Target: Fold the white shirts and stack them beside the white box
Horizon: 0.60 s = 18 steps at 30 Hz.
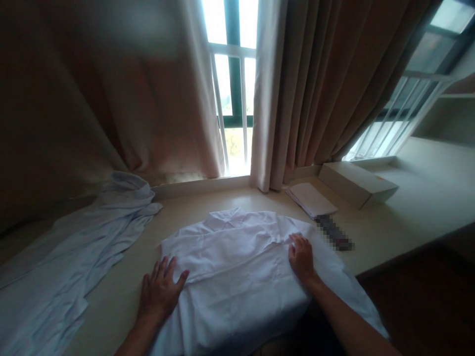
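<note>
A white shirt [237,277] lies spread over the desk in front of me, its collar [224,218] towards the window and its lower part hanging over the near edge. My left hand [159,287] rests at the shirt's left edge, fingers spread and flat, partly on the cloth and partly on the desk. On the right side, by the shoulder and sleeve, my right hand [302,254] has its fingers curled in and closed on the fabric. The right sleeve [345,282] trails down past my right forearm.
Another pale, crumpled shirt [107,222] lies to the left. At the right are a folded white cloth [311,199], a blurred-out dark object [335,232] and a white box [358,183]. Brown curtains [315,84] and a barred window [233,89] stand behind the desk [401,232].
</note>
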Motion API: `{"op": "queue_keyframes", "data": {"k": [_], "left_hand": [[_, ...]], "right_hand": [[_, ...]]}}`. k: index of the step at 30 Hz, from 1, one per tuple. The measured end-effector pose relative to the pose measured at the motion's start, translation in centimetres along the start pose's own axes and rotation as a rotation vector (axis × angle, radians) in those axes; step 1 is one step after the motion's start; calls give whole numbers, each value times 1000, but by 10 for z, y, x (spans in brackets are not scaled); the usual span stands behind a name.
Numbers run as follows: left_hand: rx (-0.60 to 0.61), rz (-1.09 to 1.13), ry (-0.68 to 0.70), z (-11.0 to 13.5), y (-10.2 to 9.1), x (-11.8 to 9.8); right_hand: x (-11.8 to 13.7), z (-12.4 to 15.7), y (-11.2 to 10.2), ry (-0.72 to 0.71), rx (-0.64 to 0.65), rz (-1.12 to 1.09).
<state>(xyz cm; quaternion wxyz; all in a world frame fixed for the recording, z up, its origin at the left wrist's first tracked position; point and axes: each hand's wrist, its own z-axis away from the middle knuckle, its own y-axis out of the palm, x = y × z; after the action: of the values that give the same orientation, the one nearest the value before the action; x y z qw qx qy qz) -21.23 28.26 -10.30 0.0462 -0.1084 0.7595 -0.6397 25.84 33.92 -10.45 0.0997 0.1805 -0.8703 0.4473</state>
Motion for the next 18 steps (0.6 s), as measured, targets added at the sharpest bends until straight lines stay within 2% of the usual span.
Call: {"op": "queue_keyframes", "data": {"k": [3,7,9,13,15,18], "left_hand": [[-15,15,35,1,0,2],[-22,41,43,0,4,3],[-21,49,40,-1,5,3],[0,37,30,-2,5,1],[-7,20,35,-1,2,1],[-72,-16,40,3,-6,-4]], "right_hand": [[-10,1,-21,74,-65,55],[-42,19,-64,134,-98,193],[-60,44,-88,110,-48,206],[-82,111,-125,12,181,204],[-84,137,-134,0,192,212],[-77,157,-138,-4,143,228]]}}
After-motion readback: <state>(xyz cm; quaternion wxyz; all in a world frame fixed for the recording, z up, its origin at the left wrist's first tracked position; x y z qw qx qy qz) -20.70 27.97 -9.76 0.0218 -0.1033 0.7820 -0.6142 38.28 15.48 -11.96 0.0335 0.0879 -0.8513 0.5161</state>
